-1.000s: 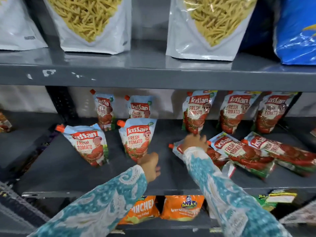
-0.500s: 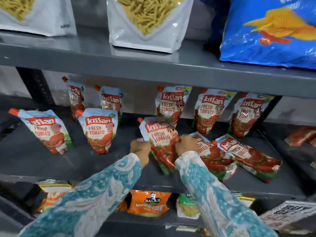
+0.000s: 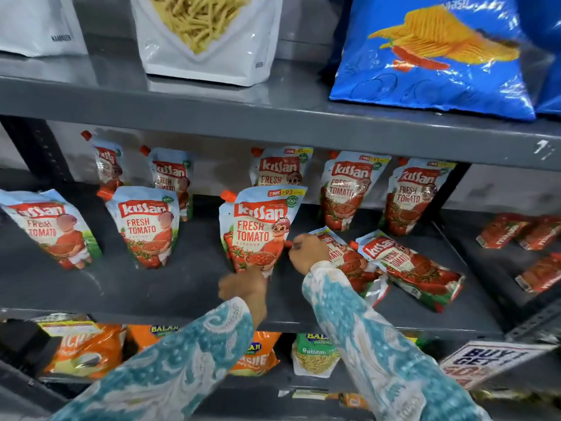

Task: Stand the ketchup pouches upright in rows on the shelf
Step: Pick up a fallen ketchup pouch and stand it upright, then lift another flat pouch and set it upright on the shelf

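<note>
The person's left hand is low at the front of the grey shelf, right under a ketchup pouch that stands upright. The hand looks blurry and curled, and I cannot tell if its fingers touch the bottom of the pouch or pinch it.

The right hand is just to the right of that pouch. Its fingers are pressed together around something small and red at the pouch's side edge. It may be a cap, but I cannot tell which pouch it belongs to.

Right behind the right-hand fingers lies a flat pouch, partly hidden by the wrist. Beside it, further right, lies another flat pouch. Both are on their backs, tilted across the shelf.

To the left of the left-hand fingers, two pouches stand up in the front row: the near one and the far-left one. Behind the fingers, by the back wall, five more stand up: two small-looking ones on the left, one partly hidden behind the front pouch, and two on the right.

Both arms wear teal sleeves with white patterns. A blue chip bag and a white bag of yellow sticks sit on the shelf above. Orange snack bags sit on the shelf below.
</note>
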{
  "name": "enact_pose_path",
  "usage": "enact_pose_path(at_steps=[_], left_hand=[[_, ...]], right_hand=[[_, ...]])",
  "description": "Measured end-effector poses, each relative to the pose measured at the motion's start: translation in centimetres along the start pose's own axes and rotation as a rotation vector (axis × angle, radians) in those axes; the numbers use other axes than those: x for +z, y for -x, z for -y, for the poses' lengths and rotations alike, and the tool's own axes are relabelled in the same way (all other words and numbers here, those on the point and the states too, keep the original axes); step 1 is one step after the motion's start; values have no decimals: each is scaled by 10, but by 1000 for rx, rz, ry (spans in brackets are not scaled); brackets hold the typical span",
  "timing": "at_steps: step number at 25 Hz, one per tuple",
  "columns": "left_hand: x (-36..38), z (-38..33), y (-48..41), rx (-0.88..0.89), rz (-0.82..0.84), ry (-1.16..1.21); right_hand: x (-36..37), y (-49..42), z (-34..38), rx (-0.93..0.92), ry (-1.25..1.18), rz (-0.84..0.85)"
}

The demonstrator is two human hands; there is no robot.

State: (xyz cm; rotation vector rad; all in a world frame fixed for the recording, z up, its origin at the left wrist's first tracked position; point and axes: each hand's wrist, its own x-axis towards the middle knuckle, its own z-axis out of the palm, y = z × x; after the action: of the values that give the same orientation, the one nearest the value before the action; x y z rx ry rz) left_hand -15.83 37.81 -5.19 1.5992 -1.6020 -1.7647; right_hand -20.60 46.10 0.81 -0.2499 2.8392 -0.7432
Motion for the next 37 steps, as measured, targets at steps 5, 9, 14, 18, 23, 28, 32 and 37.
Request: enact_pose_path(at_steps=[5,9,14,18,23,28,32,37], left_hand=[[56,0,30,-209,613,68],[85,-17,19,-230,746,59],[109,-23,7,13,627,29],[100,-52,33,594,522,-29],[94,-36,38,831,322,-132],[131,5,71,290,46,-157],[175,36,126,-112,469,-115],[217,28,140,-138,675,-17]], right_hand=[[24,-114,-115,470,89,-81],[-36,-35,-80,506,63,-75],[-41,-39,-99,427,-16,-213],[-33,-33,-105,312,-308,-572],[-9,-24,-117,247,-479,-522],[-34,-27,-155,-11,-316,-333],[-91,-62,-201,89,108,-320],[-126,-80,-237,361,137,23]])
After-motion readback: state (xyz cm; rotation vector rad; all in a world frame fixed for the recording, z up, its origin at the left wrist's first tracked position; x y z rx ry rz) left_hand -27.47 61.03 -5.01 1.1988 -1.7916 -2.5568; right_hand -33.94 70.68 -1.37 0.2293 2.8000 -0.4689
